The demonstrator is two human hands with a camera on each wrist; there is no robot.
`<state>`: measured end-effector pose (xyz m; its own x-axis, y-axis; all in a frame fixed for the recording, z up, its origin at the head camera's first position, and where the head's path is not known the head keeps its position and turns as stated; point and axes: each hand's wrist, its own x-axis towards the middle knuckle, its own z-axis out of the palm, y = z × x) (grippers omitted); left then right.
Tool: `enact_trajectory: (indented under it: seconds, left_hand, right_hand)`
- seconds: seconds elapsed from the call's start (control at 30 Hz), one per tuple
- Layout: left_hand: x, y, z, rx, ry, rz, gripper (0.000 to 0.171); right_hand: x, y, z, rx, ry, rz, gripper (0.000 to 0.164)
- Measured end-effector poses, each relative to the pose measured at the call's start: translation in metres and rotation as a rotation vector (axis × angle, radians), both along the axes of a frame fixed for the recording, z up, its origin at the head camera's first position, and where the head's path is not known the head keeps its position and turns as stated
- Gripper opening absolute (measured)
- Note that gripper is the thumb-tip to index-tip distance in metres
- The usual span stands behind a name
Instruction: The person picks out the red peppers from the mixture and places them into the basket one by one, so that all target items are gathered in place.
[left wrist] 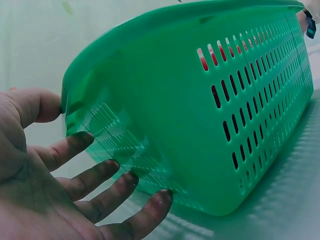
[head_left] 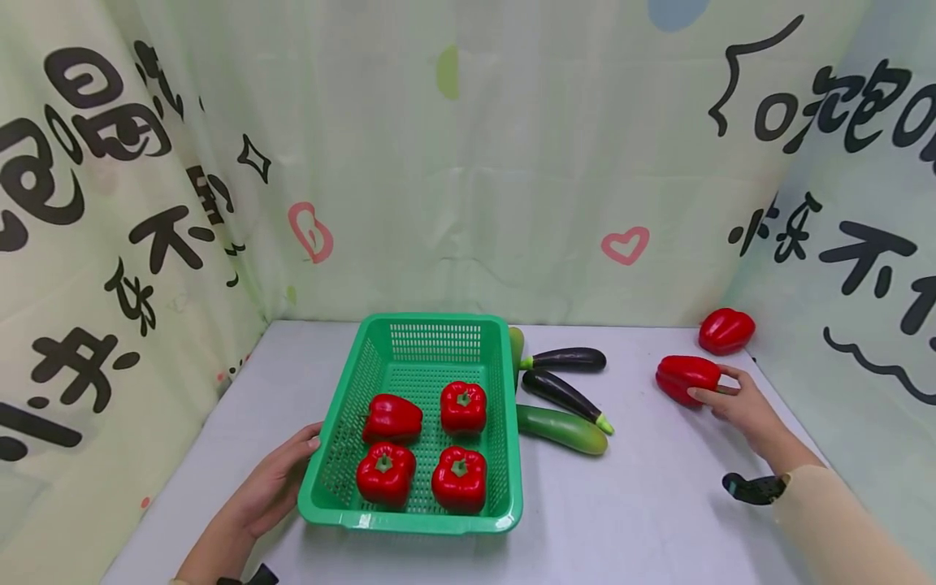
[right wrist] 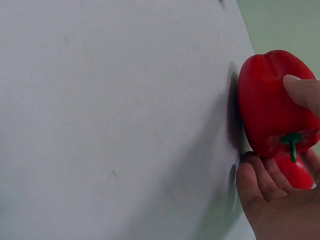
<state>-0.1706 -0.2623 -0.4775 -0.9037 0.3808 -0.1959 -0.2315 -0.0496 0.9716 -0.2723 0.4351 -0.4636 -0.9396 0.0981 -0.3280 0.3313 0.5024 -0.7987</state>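
Note:
A green basket (head_left: 413, 522) with slotted walls stands on the table and holds several red bell peppers. At its left side is my left hand (head_left: 281, 479); in the left wrist view the thumb is by the rim and the loosely spread fingers (left wrist: 107, 192) touch the outer wall. Far to the right, my right hand (head_left: 746, 406) grips a red bell pepper (head_left: 683, 378) at its stem end. In the right wrist view, the thumb lies over this pepper (right wrist: 272, 100) and the other fingers reach around its stem end. Another red bell pepper (head_left: 726, 331) lies just behind it.
Right of the basket lie two eggplants, one (head_left: 566, 360) behind the other (head_left: 563, 396), and a green cucumber-like vegetable (head_left: 563, 429). A second green vegetable (head_left: 516, 345) is partly hidden by the basket. Printed curtains (head_left: 468, 203) enclose the white table (head_left: 600, 520) at back and sides.

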Motion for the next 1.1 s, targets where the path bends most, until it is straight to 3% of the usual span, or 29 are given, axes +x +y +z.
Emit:
enact_trajectory:
  seconds: [0.3, 0.63, 0.8, 1.1]
  left_hand:
    - [0.001, 0.001, 0.001, -0.023, -0.009, 0.025, 0.041]
    - [0.002, 0.002, 0.001, -0.016, 0.011, 0.017, 0.040]
    - [0.001, 0.002, 0.001, -0.014, 0.012, 0.018, 0.041]
    - [0.002, 0.001, 0.002, -0.027, 0.004, 0.023, 0.041]
  right_hand:
    - [0.002, 0.003, -0.005, -0.093, 0.015, -0.059, 0.109]
    - [0.004, -0.003, 0.000, -0.141, 0.099, -0.077, 0.107]
    - [0.004, -0.010, 0.004, -0.128, 0.140, -0.105, 0.105]
    - [0.005, -0.023, 0.007, -0.054, 0.190, -0.066, 0.093]
